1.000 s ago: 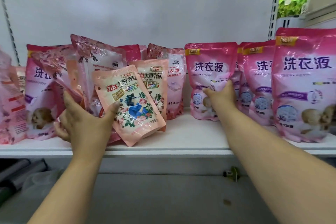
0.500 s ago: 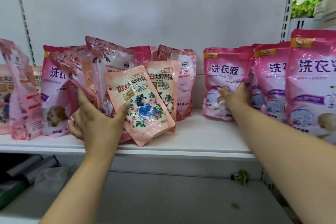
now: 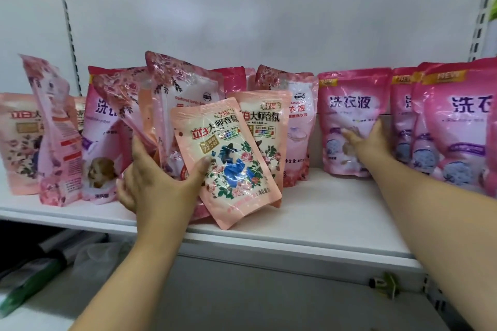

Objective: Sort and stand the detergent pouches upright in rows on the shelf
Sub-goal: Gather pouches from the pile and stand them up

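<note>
Currently: left hand (image 3: 158, 185) grips tilted peach floral pouch (image 3: 226, 161), thumb on its front, at shelf (image 3: 309, 226) front edge | right hand (image 3: 371, 140) presses flat, fingers straight, on upright pink pouch (image 3: 355, 105) farther back | more pouches standing alongside.

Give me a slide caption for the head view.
Left hand grips a tilted peach floral pouch; right hand touches an upright pink pouch.

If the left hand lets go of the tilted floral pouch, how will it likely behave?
The floral pouch leans on one bottom corner near the shelf edge, so it would probably topple. Its glossy film looks slippery. The left hand grips its edge without it sagging, suggesting a fairly light, filled pack.
</note>
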The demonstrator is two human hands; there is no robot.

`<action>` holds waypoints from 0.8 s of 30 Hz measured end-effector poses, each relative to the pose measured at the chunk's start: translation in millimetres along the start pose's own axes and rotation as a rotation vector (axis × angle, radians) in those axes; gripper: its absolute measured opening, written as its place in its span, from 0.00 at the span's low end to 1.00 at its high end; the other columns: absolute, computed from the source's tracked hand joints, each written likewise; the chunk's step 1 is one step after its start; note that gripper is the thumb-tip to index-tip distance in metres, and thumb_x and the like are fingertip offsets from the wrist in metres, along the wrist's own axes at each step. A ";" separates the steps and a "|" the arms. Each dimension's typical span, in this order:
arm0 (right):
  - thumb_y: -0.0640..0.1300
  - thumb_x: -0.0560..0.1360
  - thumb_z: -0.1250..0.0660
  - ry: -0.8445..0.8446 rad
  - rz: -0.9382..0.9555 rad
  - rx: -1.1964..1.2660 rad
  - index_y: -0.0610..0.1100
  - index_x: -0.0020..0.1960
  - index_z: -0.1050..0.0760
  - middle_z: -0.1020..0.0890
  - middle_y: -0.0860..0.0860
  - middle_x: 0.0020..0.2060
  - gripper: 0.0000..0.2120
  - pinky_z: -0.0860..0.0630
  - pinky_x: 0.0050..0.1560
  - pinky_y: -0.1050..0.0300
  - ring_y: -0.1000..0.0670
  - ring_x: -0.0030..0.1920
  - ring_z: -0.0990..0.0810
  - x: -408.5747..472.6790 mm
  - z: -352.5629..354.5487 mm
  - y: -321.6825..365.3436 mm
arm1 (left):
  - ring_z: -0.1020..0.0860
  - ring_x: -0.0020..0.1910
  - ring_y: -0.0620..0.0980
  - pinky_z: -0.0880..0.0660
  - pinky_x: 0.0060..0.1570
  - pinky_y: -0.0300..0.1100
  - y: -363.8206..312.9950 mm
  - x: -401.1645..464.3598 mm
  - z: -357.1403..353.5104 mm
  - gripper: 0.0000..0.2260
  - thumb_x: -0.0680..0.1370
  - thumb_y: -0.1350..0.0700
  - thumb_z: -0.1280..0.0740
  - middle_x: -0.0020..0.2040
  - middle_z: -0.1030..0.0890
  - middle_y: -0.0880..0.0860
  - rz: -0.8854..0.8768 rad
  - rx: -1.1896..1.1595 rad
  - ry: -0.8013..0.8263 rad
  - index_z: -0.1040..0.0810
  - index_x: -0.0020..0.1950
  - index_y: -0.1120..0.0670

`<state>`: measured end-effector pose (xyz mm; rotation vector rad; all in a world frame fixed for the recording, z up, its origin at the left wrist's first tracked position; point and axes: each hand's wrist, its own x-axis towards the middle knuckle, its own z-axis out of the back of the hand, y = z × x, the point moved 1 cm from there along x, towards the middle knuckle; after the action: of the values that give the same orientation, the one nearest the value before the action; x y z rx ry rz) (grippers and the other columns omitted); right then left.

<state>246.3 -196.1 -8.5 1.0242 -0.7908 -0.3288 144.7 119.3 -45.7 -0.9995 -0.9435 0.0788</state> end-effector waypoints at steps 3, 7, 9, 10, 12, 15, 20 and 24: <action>0.53 0.65 0.25 0.198 -0.174 0.006 0.42 0.74 0.55 0.41 0.43 0.72 0.51 0.39 0.69 0.45 0.41 0.71 0.40 -4.7 5.2 -4.2 | 0.52 0.75 0.53 0.61 0.72 0.50 -0.5 -0.8 -0.2 0.48 0.67 0.39 0.31 0.75 0.44 0.58 -0.002 -0.005 -0.001 0.55 0.76 0.53; 0.40 0.73 0.31 0.384 -0.162 -0.058 0.37 0.74 0.60 0.41 0.44 0.71 0.44 0.45 0.67 0.58 0.47 0.71 0.42 -15.8 5.5 -5.9 | 0.51 0.75 0.53 0.62 0.71 0.49 -0.7 -0.5 -0.1 0.48 0.67 0.39 0.31 0.75 0.43 0.58 -0.015 -0.004 -0.013 0.55 0.76 0.53; 0.45 0.76 0.35 0.435 -0.133 -0.164 0.39 0.72 0.52 0.43 0.42 0.72 0.35 0.45 0.68 0.57 0.45 0.72 0.43 -19.5 3.5 -1.0 | 0.51 0.75 0.53 0.62 0.71 0.49 -0.5 -1.4 1.0 0.48 0.67 0.39 0.31 0.75 0.43 0.58 -0.015 -0.005 -0.019 0.55 0.76 0.54; 0.49 0.76 0.36 0.445 -0.067 -0.290 0.45 0.68 0.45 0.40 0.42 0.71 0.26 0.40 0.66 0.54 0.44 0.69 0.38 -14.7 -0.6 4.7 | 0.51 0.75 0.53 0.62 0.71 0.49 -0.6 -1.5 1.3 0.48 0.67 0.39 0.31 0.75 0.43 0.58 -0.015 -0.004 -0.022 0.55 0.76 0.54; 0.55 0.79 0.44 0.467 -0.107 -0.111 0.47 0.48 0.37 0.26 0.45 0.49 0.11 0.26 0.38 0.61 0.48 0.45 0.25 -13.3 -9.5 13.6 | 0.51 0.75 0.53 0.62 0.71 0.49 -1.3 -2.1 2.4 0.48 0.67 0.39 0.31 0.75 0.43 0.58 -0.009 0.007 -0.027 0.55 0.76 0.54; 0.56 0.78 0.44 0.645 0.094 -0.450 0.45 0.42 0.35 0.28 0.46 0.38 0.16 0.33 0.41 0.65 0.45 0.48 0.23 -32.0 6.0 18.7 | 0.52 0.75 0.53 0.62 0.71 0.49 -1.9 -2.7 2.6 0.47 0.68 0.39 0.32 0.75 0.44 0.58 0.013 0.031 -0.016 0.55 0.76 0.55; 0.57 0.78 0.44 0.349 0.080 -0.310 0.38 0.40 0.27 0.21 0.45 0.31 0.23 0.30 0.33 0.60 0.46 0.31 0.23 -71.3 31.8 68.5 | 0.50 0.75 0.52 0.62 0.71 0.48 0.3 -1.3 1.5 0.46 0.68 0.37 0.33 0.75 0.42 0.58 0.011 0.083 -0.024 0.51 0.75 0.59; 0.65 0.74 0.46 0.643 0.154 0.271 0.43 0.58 0.27 0.22 0.44 0.54 0.28 0.27 0.58 0.47 0.43 0.56 0.24 -116.6 6.3 90.0 | 0.51 0.75 0.52 0.62 0.71 0.48 0.9 -1.1 0.9 0.45 0.69 0.37 0.34 0.75 0.43 0.58 0.012 0.094 -0.012 0.51 0.75 0.59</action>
<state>152.1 -86.4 20.1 1.2217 -0.3265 0.2457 143.7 119.9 -46.8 -0.9184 -0.9366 0.1386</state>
